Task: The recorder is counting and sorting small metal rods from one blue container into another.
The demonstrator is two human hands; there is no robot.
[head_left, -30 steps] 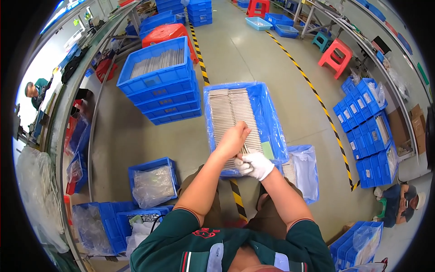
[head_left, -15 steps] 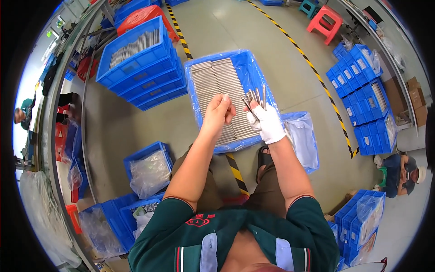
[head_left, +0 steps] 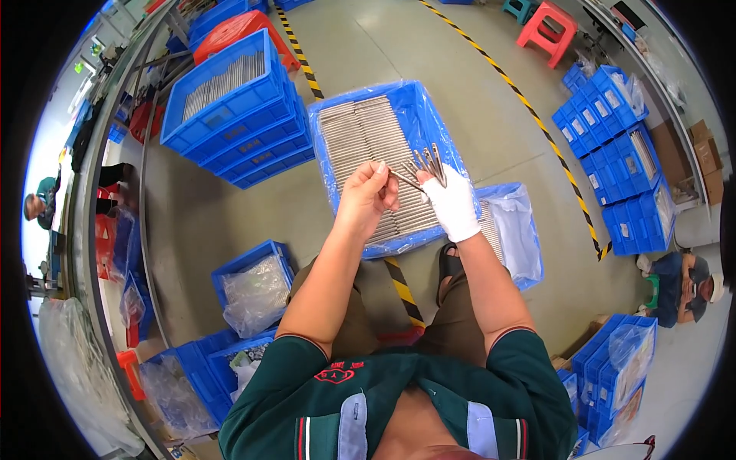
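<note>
A blue bin (head_left: 426, 115) lined with clear plastic stands in front of me, with rows of thin metal rods (head_left: 366, 130) packed in it. Above those rows, my bare left hand (head_left: 365, 201) pinches the end of a single metal rod (head_left: 403, 179). That rod slants toward my right hand (head_left: 455, 207), which wears a white glove and is closed around a fanned bunch of metal rods (head_left: 435, 162). The far end of the pinched rod lies close to the gloved fingers; whether they also touch it, I cannot tell.
A lined blue bin (head_left: 532, 259) sits beside the main one, partly beneath it in view. Blue crates (head_left: 230, 115) are stacked at far left, more crates (head_left: 613, 153) at right. A red stool (head_left: 549, 34) stands far right. A seated person (head_left: 682, 287) is at right.
My left hand now pinches a single rod that slants between the hands; earlier its fingers were curled with no rod visible. The rods in my right hand have shifted slightly left.
</note>
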